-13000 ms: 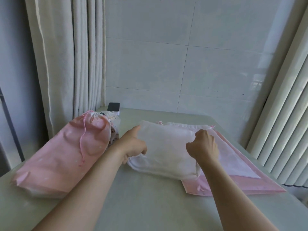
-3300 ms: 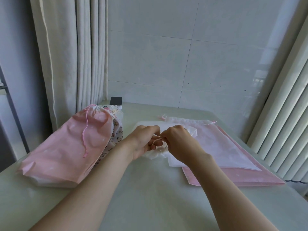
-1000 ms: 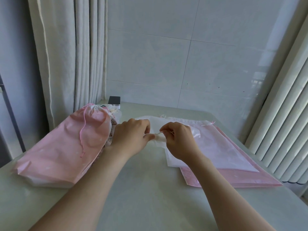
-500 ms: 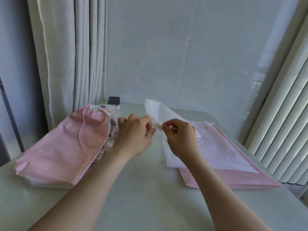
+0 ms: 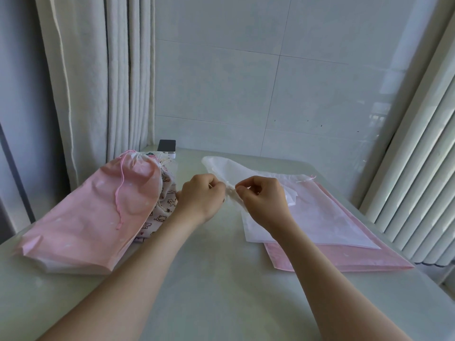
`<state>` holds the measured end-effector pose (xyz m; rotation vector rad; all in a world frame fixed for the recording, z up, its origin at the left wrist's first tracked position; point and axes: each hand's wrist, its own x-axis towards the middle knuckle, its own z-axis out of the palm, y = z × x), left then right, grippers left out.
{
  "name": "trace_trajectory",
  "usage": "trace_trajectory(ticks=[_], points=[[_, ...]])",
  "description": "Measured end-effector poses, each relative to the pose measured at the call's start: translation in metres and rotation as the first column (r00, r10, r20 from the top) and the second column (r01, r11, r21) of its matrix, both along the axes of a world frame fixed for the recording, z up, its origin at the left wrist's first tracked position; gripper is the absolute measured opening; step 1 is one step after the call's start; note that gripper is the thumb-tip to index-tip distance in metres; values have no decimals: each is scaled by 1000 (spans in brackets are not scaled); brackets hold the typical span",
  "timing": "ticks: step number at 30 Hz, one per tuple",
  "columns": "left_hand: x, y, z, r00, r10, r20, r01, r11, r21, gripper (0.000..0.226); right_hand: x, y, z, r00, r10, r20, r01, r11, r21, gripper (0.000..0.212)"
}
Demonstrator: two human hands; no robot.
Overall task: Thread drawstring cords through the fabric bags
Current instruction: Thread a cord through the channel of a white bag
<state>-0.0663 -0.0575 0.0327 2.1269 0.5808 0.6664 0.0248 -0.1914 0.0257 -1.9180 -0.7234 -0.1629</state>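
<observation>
Both hands are drawn up small and close together. The left hand [image 5: 200, 195] has its fingers curled in, pinching the bunched hem of the white bag [image 5: 227, 166]. The right hand [image 5: 264, 199], just beside it, nips the same hem between thumb and forefinger. I'd judge this to be the feeding step, a cord being worked along the hem channel, though the cord itself is too fine to make out at the pinch. The next move would call for sliding the gathered cloth along while one hand pins the leading end. The bag's far end rises off the table [image 5: 221, 279], and the rest lies over the flat bags [image 5: 344, 242] at right. A stuffed pink bag [image 5: 98, 217] lies well to the left.
</observation>
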Motion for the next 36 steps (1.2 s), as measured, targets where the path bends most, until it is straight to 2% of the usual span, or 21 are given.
trace_trajectory(ticks=[3,5,7,10,12,15,19,23,26,29,33,36], points=[[0,-2,2,995,-50,88,65,982,-178,34,-2,0,2,1000,-3,11,3,1000,0,16],[3,-2,1,981,-107,161,156,930,-333,29,-3,0,2,1000,-6,22,5,1000,7,16],[3,-4,-1,976,-140,166,195,902,-384,29,-3,0,2,1000,2,29,-2,1000,4,16],[3,-1,-5,990,-75,119,95,980,-177,41,-3,0,0,999,18,32,-18,1000,-7,15],[3,3,-6,990,-33,139,43,997,-63,38,-2,0,0,1000,17,14,-18,1000,12,15],[2,12,-7,992,-39,120,37,999,23,33,2,0,0,999,-26,20,25,999,47,21],[3,23,-10,996,-47,80,41,996,79,31,8,-1,-1,986,-132,99,137,989,-51,22],[2,19,-10,996,-78,47,76,996,53,36,7,-2,-1,978,-192,83,197,978,-64,25],[2,15,-5,982,-135,136,145,987,-69,43,5,-5,2,982,-181,61,185,981,-55,39],[4,13,-5,964,-162,211,193,972,-137,44,4,-7,0,985,-155,78,164,980,-115,42],[4,10,-4,936,-177,306,213,973,-88,39,2,-3,-4,983,-142,113,164,964,-211,38],[3,4,-5,930,-177,321,197,980,-31,35,0,-1,-7,985,-116,129,146,957,-249,37]])
